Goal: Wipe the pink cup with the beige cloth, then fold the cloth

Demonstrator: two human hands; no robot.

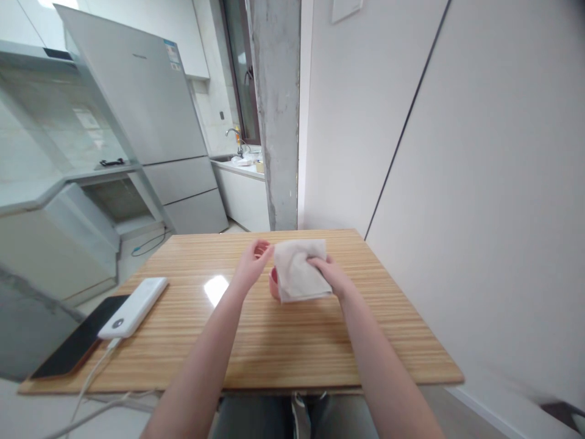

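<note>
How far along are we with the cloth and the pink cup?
Done: the cloth already drapes over the pink cup. In hand: right hand grips the cloth; left hand is open at its edge. Left: most of the cup is hidden, so its state cannot be judged.

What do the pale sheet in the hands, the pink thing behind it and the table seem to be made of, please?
The sheet looks like soft paper or thin non-woven cloth: matte, off-white, creased and draping from the right hand. The pink thing by the left hand is mostly hidden; smooth plastic or ceramic, I cannot tell. The table looks like wood or laminate: striped grain, glossy glare.
</note>
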